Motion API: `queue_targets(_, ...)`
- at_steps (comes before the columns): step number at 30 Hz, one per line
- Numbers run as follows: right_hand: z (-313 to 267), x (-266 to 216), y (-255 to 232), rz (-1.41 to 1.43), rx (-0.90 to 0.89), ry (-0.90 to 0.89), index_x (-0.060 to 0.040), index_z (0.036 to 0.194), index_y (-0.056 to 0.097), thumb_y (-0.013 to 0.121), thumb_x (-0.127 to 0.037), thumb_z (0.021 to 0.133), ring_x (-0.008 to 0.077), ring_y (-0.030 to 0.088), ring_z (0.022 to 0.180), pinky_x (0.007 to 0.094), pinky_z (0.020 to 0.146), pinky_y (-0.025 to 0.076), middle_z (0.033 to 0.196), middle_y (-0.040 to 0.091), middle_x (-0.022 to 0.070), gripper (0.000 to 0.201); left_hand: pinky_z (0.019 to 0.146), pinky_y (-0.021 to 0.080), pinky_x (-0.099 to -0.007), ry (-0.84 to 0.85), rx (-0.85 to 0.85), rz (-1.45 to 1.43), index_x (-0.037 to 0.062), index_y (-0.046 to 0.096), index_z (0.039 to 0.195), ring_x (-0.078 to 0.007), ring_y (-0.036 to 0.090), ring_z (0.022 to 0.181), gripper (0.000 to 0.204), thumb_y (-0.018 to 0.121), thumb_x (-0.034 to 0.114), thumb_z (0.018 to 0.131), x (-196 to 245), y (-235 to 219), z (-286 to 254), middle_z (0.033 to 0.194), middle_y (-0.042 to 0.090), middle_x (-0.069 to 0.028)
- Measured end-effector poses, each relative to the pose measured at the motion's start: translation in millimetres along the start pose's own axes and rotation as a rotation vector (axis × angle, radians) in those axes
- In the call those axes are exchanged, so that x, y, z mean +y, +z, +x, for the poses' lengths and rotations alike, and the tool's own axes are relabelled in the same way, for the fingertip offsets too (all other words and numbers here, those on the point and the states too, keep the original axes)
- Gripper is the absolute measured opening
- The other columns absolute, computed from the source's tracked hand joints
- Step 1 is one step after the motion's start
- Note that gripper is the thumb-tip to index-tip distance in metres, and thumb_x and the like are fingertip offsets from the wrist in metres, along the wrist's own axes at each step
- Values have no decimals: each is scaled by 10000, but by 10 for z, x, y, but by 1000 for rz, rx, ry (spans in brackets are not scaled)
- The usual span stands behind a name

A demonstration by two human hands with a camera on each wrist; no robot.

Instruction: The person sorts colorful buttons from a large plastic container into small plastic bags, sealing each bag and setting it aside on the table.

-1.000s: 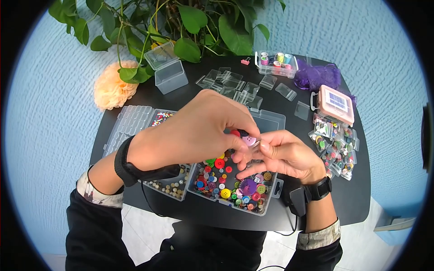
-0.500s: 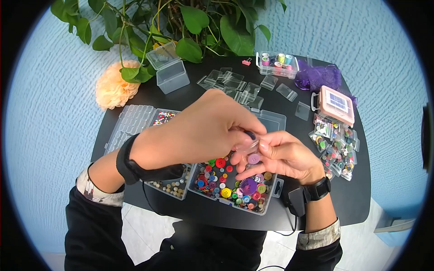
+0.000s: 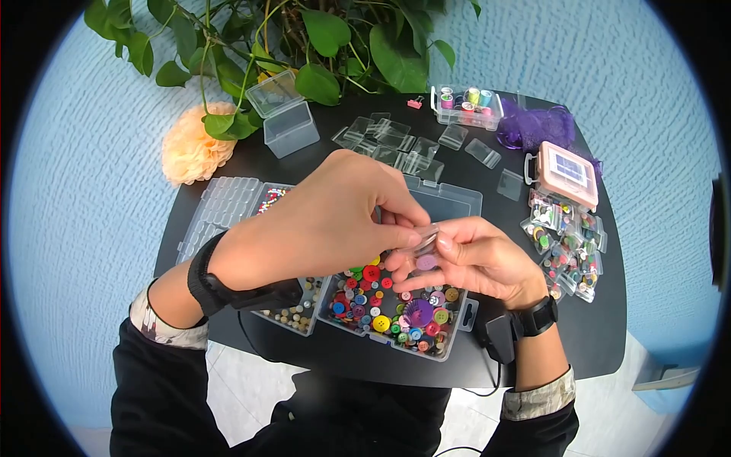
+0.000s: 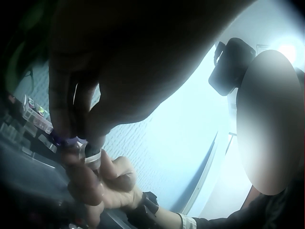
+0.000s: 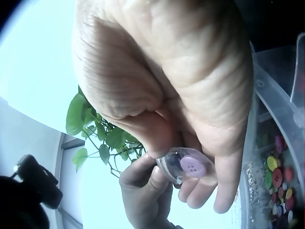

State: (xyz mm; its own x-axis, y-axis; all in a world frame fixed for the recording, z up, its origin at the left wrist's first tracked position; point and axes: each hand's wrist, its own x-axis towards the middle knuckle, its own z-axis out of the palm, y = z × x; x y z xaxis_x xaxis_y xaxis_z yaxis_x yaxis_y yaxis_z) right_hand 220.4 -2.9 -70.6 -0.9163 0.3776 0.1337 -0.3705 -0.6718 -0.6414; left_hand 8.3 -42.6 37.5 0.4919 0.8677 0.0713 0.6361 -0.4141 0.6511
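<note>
In the head view a small clear zip bag (image 3: 429, 245) is between the two hands, over a box of mixed buttons (image 3: 365, 301). My right hand (image 3: 491, 259) holds the bag between thumb and fingers. A lilac four-hole button (image 5: 193, 166) lies inside it, with something dark beside it in the right wrist view. From the other side my left hand (image 3: 335, 217) pinches the bag near its mouth. Its inner fingers are hidden behind the back of the hand in the head view, and the left wrist view is dark.
Empty zip bags (image 3: 392, 137) lie behind the hands. Filled button bags (image 3: 567, 251) pile at the right by a pink case (image 3: 567, 175). A thread box (image 3: 466, 107), purple mesh (image 3: 537, 128), open clear box (image 3: 291, 129) and plant (image 3: 324, 30) stand at the back.
The lilac button went from my left fingers into the bag. A dark button then seen at those fingers no longer shows there; the left fingers now meet the bag's mouth.
</note>
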Motion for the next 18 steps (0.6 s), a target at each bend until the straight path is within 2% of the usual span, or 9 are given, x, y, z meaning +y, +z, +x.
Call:
queue_targets(2, 7, -2, -9, -28, -25, -10, 154, 1290, 502, 453, -128, 1046, 380, 587, 1194, 542, 1057, 466, 1252, 580, 305, 376, 602, 490, -291, -42, 51, -49, 33, 760, 936, -147, 648, 708, 155, 755, 28, 781, -10, 25, 6, 798, 696, -38)
queue_targets(6, 16, -3, -4, -22, -21, -54, 151, 1308, 489, 452, -128, 1044, 370, 590, 1193, 533, 1054, 471, 1250, 586, 295, 386, 610, 494, -297, -18, 136, 13, 25, 745, 895, -171, 650, 698, 116, 736, 26, 779, 20, -39, -73, 790, 691, -55)
queue_targets(8, 20, -12, -19, -38, 18, -72, 151, 1326, 473, 454, -134, 1042, 356, 592, 1193, 518, 1052, 477, 1251, 588, 285, 403, 620, 494, -306, 39, -80, 222, 19, 727, 832, -215, 657, 706, 65, 726, 24, 767, -49, -59, -198, 791, 694, -81)
queue_targets(9, 19, -15, -29, -39, 11, -82, 154, 1337, 460, 455, -142, 1041, 346, 595, 1191, 506, 1051, 480, 1255, 588, 281, 418, 658, 515, -345, 42, -285, 326, 9, 713, 910, -253, 665, 766, 154, 723, 27, 757, -88, -63, -248, 849, 680, -111)
queue_targets(10, 25, -11, -28, -36, 10, -80, 154, 1337, 460, 455, -142, 1041, 346, 595, 1191, 506, 1051, 480, 1255, 588, 281, 418, 658, 515, -345, 39, -286, 324, 9, 713, 910, -253, 665, 766, 154, 723, 27, 757, -147, -15, -321, 849, 680, -111)
queue_targets(12, 34, -4, -24, -32, 7, -72, 158, 1335, 459, 453, -144, 1043, 345, 599, 1185, 502, 1056, 476, 1258, 587, 284, 420, 706, 534, -402, 20, -477, 472, 10, 661, 1094, -286, 663, 864, 335, 716, 34, 764, -277, 152, -484, 1007, 640, -122)
queue_targets(13, 33, 3, -27, -29, 7, -69, 158, 1335, 459, 453, -144, 1043, 345, 599, 1185, 502, 1056, 476, 1258, 587, 284, 420, 706, 534, -402, 16, -477, 469, 10, 661, 1094, -286, 663, 864, 335, 716, 34, 764, -314, 222, -517, 1007, 640, -122)
queue_targets(15, 31, 7, -37, -40, 11, -79, 160, 1332, 458, 448, -145, 1045, 347, 599, 1183, 497, 1058, 474, 1261, 584, 288, 418, 757, 539, -428, 149, -438, 482, 13, 576, 1218, -328, 642, 935, 452, 689, 16, 780, -331, 351, -528, 1133, 565, -132)
queue_targets(18, 33, 3, -51, -51, -5, -82, 160, 1332, 455, 446, -147, 1047, 350, 596, 1186, 490, 1061, 470, 1268, 579, 289, 419, 753, 537, -414, 202, -415, 447, 46, 563, 1226, -348, 631, 961, 440, 655, -5, 798, -249, 424, -540, 1189, 533, -129)
